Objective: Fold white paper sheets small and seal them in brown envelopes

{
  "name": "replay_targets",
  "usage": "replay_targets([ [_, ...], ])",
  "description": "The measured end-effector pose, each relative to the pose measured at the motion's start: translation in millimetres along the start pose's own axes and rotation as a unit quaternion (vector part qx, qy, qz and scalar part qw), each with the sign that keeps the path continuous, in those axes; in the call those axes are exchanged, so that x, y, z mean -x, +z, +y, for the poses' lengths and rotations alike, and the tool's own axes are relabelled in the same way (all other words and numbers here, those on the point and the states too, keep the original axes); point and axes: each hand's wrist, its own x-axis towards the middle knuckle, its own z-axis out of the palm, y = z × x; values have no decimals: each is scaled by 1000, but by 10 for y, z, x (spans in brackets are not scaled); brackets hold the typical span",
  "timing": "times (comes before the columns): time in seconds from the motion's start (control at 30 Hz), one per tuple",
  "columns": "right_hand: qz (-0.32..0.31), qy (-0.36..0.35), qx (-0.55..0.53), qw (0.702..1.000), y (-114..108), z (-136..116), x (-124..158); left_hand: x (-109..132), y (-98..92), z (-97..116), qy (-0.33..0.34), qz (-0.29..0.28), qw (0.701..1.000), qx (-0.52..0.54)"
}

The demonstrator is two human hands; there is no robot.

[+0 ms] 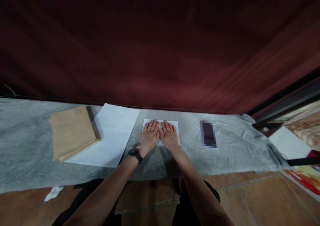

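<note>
A dark red curtain (160,46) fills the upper half of the frame, dimly lit. Below it, a grey felt-covered surface (25,146) spans the middle. Terracotta floor tiles (250,199) run along the bottom, and a black bar (285,98) slants at the right.

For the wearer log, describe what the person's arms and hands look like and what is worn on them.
The left hand and right hand are bare, ungloved, and no sleeves reach the forearms. A black band, like a watch or fitness tracker, circles the left wrist. The right wrist carries nothing; rings cannot be made out.
</note>
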Motion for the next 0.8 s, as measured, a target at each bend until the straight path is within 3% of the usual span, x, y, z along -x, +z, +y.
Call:
replay_targets([
  [0.13,45,42,17,998,-4,139,72,46,-4,-104,-37,21,999,-3],
  [0.27,76,110,7,991,-162,340,131,82,-18,-144,-65,25,997,-14],
  [0.47,44,207,-35,977,-376,541,184,103,-32,-111,-75,25,997,-27],
  [0.57,24,230,-126,965,-401,574,156,90,-49,-106,-82,31,996,-18],
  [0.7,21,268,-387,882,-500,587,37,99,-137,13,-77,30,996,23],
  [0.8,54,250,-548,796,-651,523,-16,169,-226,234,11,11,996,85],
])
